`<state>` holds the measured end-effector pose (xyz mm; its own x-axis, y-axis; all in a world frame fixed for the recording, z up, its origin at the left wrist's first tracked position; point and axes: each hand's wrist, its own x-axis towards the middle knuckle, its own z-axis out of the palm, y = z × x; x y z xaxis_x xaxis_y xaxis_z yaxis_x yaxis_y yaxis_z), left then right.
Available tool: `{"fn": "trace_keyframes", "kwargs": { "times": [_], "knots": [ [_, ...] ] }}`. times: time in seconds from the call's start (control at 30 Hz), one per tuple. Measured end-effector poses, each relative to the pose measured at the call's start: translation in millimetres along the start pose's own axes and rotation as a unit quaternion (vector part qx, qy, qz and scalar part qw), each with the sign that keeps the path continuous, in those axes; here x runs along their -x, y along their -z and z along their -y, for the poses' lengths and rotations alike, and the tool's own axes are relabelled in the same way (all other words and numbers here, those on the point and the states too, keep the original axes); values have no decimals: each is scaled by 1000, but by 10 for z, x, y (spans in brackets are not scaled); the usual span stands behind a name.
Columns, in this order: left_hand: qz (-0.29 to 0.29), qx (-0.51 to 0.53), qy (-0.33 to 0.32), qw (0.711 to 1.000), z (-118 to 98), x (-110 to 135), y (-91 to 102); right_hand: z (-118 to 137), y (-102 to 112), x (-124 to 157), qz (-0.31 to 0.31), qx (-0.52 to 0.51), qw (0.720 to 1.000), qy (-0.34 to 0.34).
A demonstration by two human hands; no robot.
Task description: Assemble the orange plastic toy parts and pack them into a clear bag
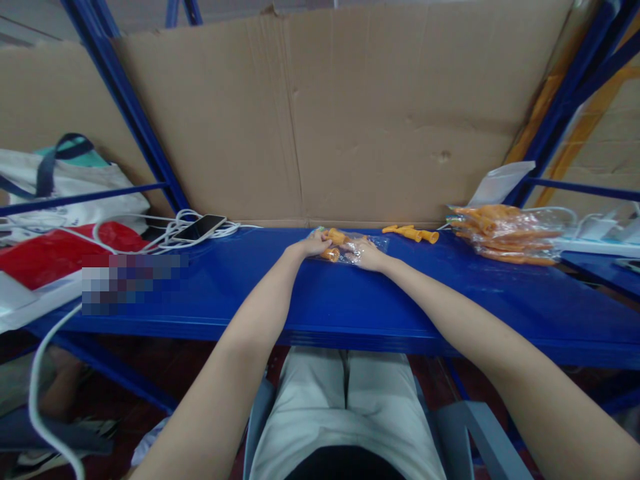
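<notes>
A clear plastic bag (349, 254) with orange plastic parts (330, 255) in it lies on the blue tabletop, between my two hands. My left hand (315, 244) is closed on the bag's left end, beside the orange parts. Over the right portion of the bag lies my right hand (365, 254), its fingers spread on the film. Just beyond it, loose orange plastic pieces (413, 233) rest near the cardboard wall. The exact shape of the bagged parts is partly hidden by fingers and glare.
At the right stands a stack of filled clear bags with orange parts (505, 233). A phone (201, 228) lies on coiled white cables (173, 240) at the left, near a red bag (125, 238) and a white tote (95, 193). Cardboard (370, 120) closes off the back.
</notes>
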<state>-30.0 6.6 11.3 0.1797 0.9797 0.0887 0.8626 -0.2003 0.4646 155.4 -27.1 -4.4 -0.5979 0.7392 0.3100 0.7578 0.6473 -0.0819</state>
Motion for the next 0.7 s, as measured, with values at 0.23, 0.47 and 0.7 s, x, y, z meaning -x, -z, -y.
{"fn": "trace_keyframes", "kwargs": {
  "times": [0.23,0.47,0.7],
  "knots": [
    [-12,-21,9,1000,115,-95,-28,-62,-56,-27,19,19,999,-25],
    [-22,-18,15,999,146,-115,-44,-30,-39,-15,2,-3,999,-35],
    [-29,-13,11,999,140,-110,-49,-35,-35,14,42,3,997,-63]
  ]
}}
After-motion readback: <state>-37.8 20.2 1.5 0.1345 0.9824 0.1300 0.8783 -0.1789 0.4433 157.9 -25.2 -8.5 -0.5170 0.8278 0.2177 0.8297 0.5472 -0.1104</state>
